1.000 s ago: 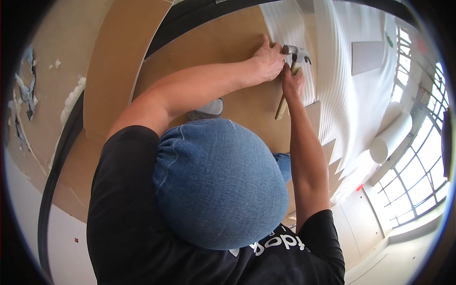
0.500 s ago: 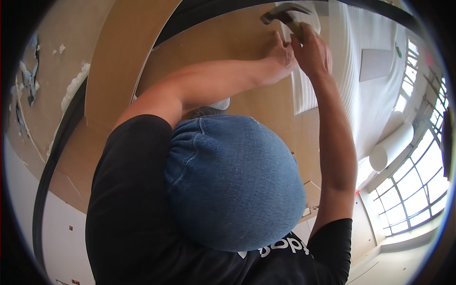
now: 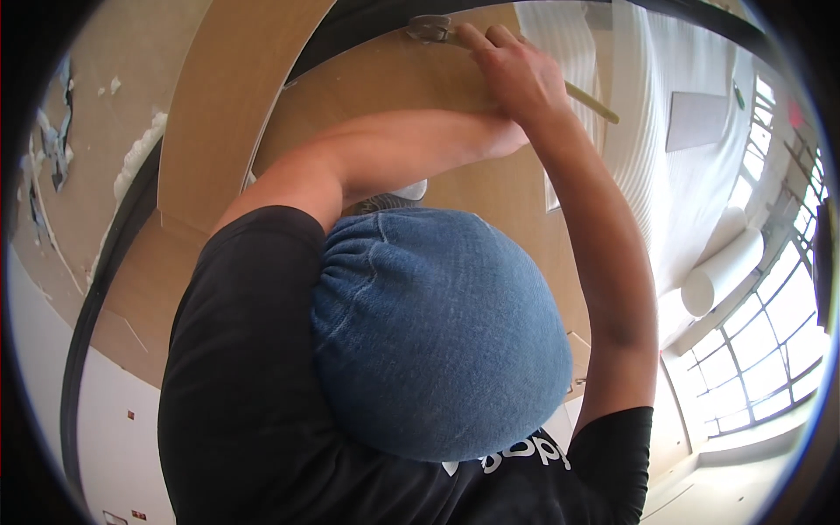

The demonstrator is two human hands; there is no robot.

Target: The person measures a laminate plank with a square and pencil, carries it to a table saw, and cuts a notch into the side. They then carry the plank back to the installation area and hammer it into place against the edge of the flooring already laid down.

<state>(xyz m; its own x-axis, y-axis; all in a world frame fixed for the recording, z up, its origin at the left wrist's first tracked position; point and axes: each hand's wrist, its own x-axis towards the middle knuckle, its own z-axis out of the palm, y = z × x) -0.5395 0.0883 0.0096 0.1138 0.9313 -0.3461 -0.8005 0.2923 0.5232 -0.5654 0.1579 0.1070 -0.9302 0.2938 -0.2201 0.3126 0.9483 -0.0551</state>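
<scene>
A claw hammer (image 3: 429, 31) with a pale handle lies sideways above the light-brown wood panel (image 3: 385, 74), its head toward the left. The fingers of my right hand (image 3: 522, 80) are wrapped around the handle, whose end sticks out past the hand on the right. My left hand (image 3: 509, 136) is directly beneath the right one, close to the panel. Only its wrist side shows; its fingers, and anything in them, are hidden behind the right hand.
A curved wood board (image 3: 223, 96) stands at the left, beside a black strip (image 3: 122, 236). Ribbed white foam sheet (image 3: 634, 114) covers the right, with a grey rectangular piece (image 3: 697, 121) on it. White rolls (image 3: 722, 271) lie farther right, near gridded windows (image 3: 761, 350). Scraps (image 3: 54, 149) litter the far left.
My right hand has swung left and across my left hand, carrying the hammer. The hammer head has shifted left, and the left fingers, visible before, are now covered.
</scene>
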